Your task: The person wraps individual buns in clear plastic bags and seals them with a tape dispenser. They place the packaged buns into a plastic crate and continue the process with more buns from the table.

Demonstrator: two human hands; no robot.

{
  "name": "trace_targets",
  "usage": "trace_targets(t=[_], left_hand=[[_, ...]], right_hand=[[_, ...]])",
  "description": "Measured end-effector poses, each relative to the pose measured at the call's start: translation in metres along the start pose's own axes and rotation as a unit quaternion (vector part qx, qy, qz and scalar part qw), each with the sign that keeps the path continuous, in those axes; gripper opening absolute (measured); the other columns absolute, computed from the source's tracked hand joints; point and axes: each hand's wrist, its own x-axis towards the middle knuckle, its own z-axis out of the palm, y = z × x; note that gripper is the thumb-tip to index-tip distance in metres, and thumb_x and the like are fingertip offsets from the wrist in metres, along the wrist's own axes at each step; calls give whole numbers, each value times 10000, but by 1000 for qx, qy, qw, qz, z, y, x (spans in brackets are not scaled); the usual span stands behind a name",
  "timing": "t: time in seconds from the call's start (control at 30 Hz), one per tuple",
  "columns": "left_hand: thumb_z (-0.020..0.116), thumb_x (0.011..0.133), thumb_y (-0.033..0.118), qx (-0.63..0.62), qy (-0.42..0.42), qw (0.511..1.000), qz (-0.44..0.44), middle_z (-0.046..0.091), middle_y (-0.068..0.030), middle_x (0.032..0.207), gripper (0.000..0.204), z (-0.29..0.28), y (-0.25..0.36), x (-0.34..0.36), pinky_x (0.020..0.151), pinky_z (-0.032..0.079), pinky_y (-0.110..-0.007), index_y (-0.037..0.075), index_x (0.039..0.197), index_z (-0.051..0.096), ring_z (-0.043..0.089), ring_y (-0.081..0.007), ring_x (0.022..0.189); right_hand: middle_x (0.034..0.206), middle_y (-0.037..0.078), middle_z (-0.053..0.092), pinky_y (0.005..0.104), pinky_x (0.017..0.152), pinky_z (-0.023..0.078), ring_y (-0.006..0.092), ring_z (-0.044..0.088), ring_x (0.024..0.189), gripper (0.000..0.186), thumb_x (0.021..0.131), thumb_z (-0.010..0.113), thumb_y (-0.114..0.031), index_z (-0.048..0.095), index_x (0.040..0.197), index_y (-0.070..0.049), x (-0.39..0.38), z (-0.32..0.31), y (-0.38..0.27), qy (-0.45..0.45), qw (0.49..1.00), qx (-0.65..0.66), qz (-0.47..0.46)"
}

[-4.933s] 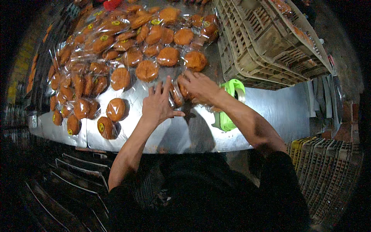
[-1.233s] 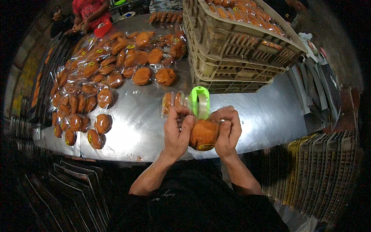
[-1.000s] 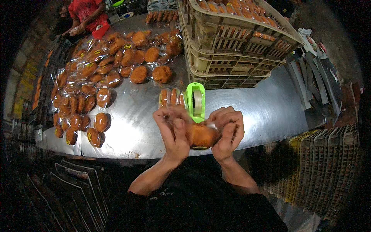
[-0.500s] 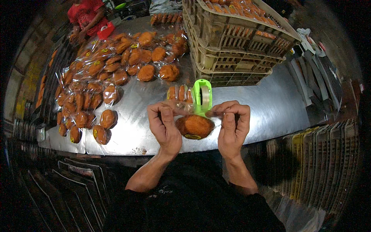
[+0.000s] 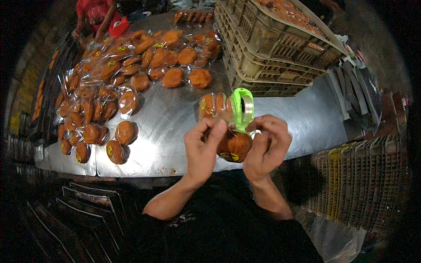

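Observation:
My left hand [image 5: 203, 147] pinches the gathered clear plastic of a bag holding a round brown bun [image 5: 236, 147]. My right hand [image 5: 268, 147] is curled beside the bun, fingertips closed at the bag's top edge near a lime-green tape dispenser [image 5: 243, 107]; exactly what they grip is partly hidden. Just beyond my left fingers lie several wrapped buns [image 5: 212, 105] side by side, against the dispenser. A large spread of individually bagged buns [image 5: 172, 77] covers the left part of the steel table [image 5: 298, 117], some bearing yellow labels.
Stacked plastic crates [image 5: 272, 48] of wrapped goods stand at back right, with metal strips [image 5: 353, 101] beside them. A co-worker in red [image 5: 98, 13] is at back left by a red dispenser [image 5: 117, 27]. Dark trays [image 5: 87, 210] and upended crates [image 5: 355, 184] flank me below the table.
My left hand has shifted rightward, bringing the bag's gathered top nearer the green dispenser. The stretched plastic between my hands is now bunched at my left fingertips; my right fingers have moved onto the dispenser's near end.

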Motion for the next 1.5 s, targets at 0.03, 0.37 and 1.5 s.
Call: trace_targets(t=[0.03, 0.37, 1.5], left_hand=[[622, 975, 158, -210, -2, 977, -27, 677, -5, 876, 192, 0, -2, 4, 721, 491, -247, -20, 938, 682, 587, -59, 836], [640, 936, 55, 91, -43, 944, 314, 608, -112, 970, 106, -51, -16, 32, 813, 471, -229, -3, 1018, 607, 600, -118, 862], [616, 911, -40, -117, 125, 984, 46, 445, -23, 857, 321, 18, -92, 55, 700, 399, -215, 109, 927, 332, 416, -77, 776]], right_hand=[[1283, 275, 550, 418, 918, 492, 319, 610, 1090, 272, 1035, 489, -204, 484, 1214, 1, -1, 7, -2, -37, 993, -70, -86], [1003, 136, 641, 415, 885, 446, 306, 591, 958, 194, 801, 697, -9, 634, 984, -6, -2, 34, 4, -161, 978, -121, -60], [890, 155, 620, 419, 811, 446, 313, 573, 902, 224, 846, 718, -198, 667, 794, 13, -49, -19, 174, -99, 927, -176, 315]])
